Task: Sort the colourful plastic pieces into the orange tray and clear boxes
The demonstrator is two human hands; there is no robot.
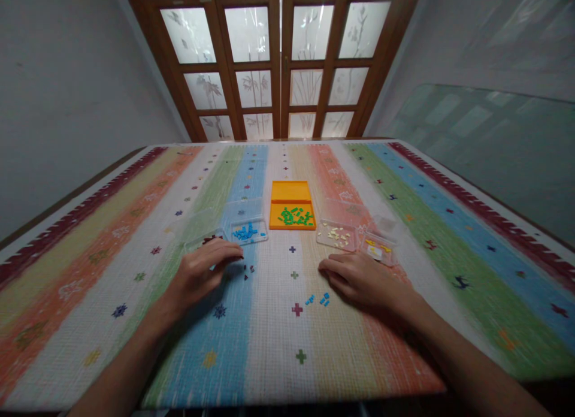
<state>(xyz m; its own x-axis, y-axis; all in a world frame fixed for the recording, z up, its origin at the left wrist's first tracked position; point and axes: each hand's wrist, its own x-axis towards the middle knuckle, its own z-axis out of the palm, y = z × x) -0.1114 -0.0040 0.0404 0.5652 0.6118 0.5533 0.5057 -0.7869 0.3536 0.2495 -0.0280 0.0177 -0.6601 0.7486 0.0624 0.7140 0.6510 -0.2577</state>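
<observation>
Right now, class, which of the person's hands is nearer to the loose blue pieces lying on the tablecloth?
Right. The right hand lies flat just right of the loose blue pieces, nearly touching them. The left hand rests farther off to their left, by some dark pieces.

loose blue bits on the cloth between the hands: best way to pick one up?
Probably pinch one piece of the loose blue pieces across its short sides with fingertip and thumb, coming straight down from above. They lie flat and tiny on the striped cloth, apart from each other, so no edge is open from the side. The right hand is nearest.
</observation>
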